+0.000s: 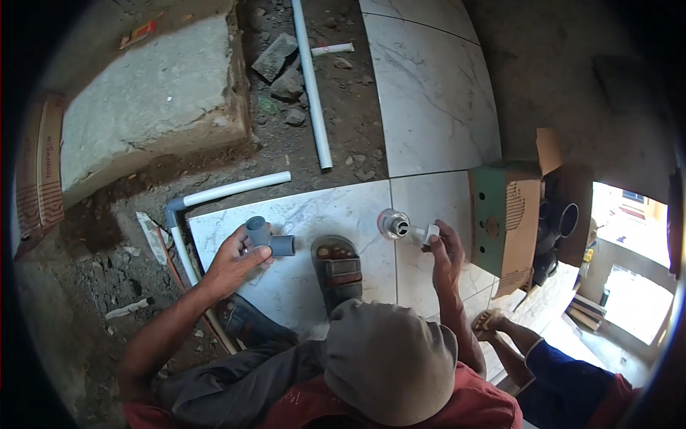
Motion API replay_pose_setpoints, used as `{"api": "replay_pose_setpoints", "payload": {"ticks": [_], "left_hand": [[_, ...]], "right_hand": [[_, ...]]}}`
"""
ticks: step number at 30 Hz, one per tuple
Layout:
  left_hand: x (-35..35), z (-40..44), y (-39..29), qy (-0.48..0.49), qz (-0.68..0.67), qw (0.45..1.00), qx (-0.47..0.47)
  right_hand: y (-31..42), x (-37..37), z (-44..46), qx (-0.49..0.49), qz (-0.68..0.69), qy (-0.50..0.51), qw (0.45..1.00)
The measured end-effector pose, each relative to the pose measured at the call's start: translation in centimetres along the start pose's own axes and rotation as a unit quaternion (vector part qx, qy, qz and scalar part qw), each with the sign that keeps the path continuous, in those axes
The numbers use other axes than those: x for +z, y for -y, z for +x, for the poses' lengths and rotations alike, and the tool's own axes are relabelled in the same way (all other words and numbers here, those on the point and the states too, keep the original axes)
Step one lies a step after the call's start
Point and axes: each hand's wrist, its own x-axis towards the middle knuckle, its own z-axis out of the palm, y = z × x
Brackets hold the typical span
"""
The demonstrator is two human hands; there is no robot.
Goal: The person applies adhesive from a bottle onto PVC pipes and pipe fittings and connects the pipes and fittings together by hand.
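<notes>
A grey pipe tee (270,239) is gripped by my left hand (241,259), with the thumb pressed across its body. One open end of the tee points up and another points right. In my right hand (447,252) is a white cap (431,232) with a short stem reaching left, pinched between the fingers. Just left of that cap a small metal can (394,224) stands on the white floor tiles (357,200), its round mouth uncovered. Whether the stem touches the can is unclear.
A white pipe (236,187) meets a grey elbow (174,207) along the tile edge. Another long pipe (311,93) lies on dirt beside broken stones (286,84). A concrete slab (157,100) rises at left. Right, a cardboard box (520,222) holds dark fittings; another person's foot (488,322) is nearby.
</notes>
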Motion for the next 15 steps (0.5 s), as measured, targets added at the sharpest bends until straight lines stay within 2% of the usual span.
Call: {"api": "replay_pose_setpoints", "payload": {"ticks": [1, 2, 4, 5, 7, 8, 11, 15], "left_hand": [[0.0, 0.1, 0.2, -0.003, 0.003, 1.000, -0.006], [-0.1, 0.2, 0.4, 0.000, 0.002, 1.000, -0.006], [-0.3, 0.4, 1.0, -0.006, 0.008, 1.000, -0.003], [-0.2, 0.4, 0.9, -0.006, 0.007, 1.000, -0.003], [0.0, 0.3, 0.6, -0.014, 0.003, 1.000, -0.015], [0.1, 0.3, 0.5, -0.016, 0.003, 1.000, -0.015], [0.3, 0.0, 0.3, -0.007, 0.001, 1.000, -0.027], [0.1, -0.3, 0.8, -0.002, -0.005, 0.999, -0.036]], "right_hand": [[-0.7, -1.1, -0.1, -0.011, -0.077, -0.009, 0.997], [-1.4, -1.6, -0.1, -0.011, -0.080, -0.011, 0.997], [-1.9, -2.0, -0.1, -0.097, -0.272, 0.012, 0.957], [-2.0, -1.7, -0.1, -0.097, -0.273, 0.012, 0.957], [-2.2, -0.3, 0.3, -0.178, -0.270, 0.027, 0.946], [-2.7, 0.3, 0.6, -0.179, -0.268, 0.029, 0.946], [-5.1, 1.9, 1.8, -0.271, -0.339, 0.087, 0.897], [-6.3, 2.8, 2.5, -0.291, -0.366, 0.106, 0.878]]}}
